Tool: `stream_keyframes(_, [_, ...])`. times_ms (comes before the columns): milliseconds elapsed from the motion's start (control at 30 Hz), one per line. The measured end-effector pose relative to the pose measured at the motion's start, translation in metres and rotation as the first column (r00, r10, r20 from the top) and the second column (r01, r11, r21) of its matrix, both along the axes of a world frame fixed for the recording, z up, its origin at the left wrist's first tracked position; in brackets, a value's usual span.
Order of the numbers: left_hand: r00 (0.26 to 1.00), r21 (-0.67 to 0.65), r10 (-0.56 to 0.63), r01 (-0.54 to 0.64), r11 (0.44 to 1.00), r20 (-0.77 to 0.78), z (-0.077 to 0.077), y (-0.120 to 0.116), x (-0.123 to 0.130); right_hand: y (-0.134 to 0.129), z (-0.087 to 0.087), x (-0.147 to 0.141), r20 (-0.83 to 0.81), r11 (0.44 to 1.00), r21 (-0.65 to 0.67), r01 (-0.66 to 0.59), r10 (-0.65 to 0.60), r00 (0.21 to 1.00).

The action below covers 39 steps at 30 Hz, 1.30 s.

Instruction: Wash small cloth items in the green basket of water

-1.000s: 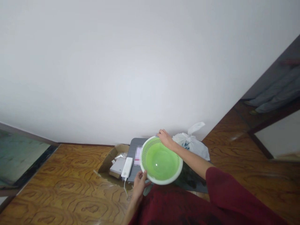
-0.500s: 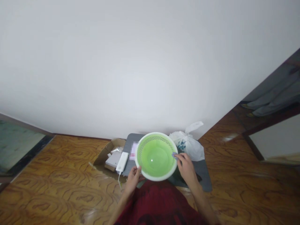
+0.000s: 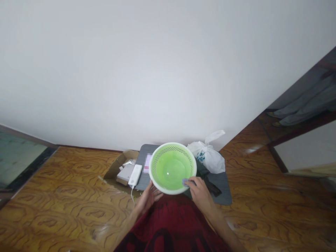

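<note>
A round double-layer basin (image 3: 172, 167), green inside with a white rim and a lattice-like upper wall, sits close to my body. My left hand (image 3: 150, 196) holds its near left side, thumb by the rim and the other fingers spread beneath. Between the fingertips of my right hand (image 3: 198, 191) is a small, crumpled purple cloth (image 3: 185, 182), pressed against the inner wall at the near right of the rim. Most of that cloth is hidden by the fingers. The basin holds no objects; a bright glint shows on its bottom.
Behind the basin stands a small grey table (image 3: 223, 196). On it are a white plastic bag (image 3: 211, 158), dark bags (image 3: 212, 187) and a white power strip with a cord (image 3: 135, 175). An open cardboard box (image 3: 112, 171) lies left. Another person's legs (image 3: 309, 105) show far right.
My right hand has moved the purple cloth along the rim, from the right side toward the near right. The left hand's fingers have spread under the basin. The view has shifted slightly.
</note>
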<state>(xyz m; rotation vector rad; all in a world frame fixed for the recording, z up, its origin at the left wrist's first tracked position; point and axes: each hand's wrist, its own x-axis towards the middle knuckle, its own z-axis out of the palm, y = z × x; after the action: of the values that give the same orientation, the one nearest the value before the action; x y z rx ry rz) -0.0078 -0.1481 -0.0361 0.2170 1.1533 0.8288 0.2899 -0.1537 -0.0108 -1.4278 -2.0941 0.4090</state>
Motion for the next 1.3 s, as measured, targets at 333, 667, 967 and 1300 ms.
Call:
stream_keyframes(333, [0.982, 0.003, 0.147, -0.149, 0.989, 0.119, -0.001, -0.012, 0.012, 0.014, 0.015, -0.077, -0.004, 0.924, -0.091, -0.37, 0.372, 0.928])
stream_keyframes(667, [0.939, -0.051, 0.269, -0.265, 0.963, 0.214, -0.007, -0.017, 0.015, 0.056, 0.015, -0.137, 0.234, 0.838, -0.107, -0.535, 0.545, 0.805])
stream_keyframes(967, [0.968, -0.066, 0.227, -0.221, 0.973, 0.108, -0.009, -0.009, 0.016, 0.155, 0.024, -0.17, 0.407, 0.816, -0.058, -0.575, 0.545, 0.733])
stream_keyframes(1300, [0.976, 0.03, 0.199, -0.202, 0.979, 0.094, 0.001, -0.019, 0.02, 0.235, 0.035, -0.088, 0.461, 0.983, -0.162, -0.09, 0.156, 0.873])
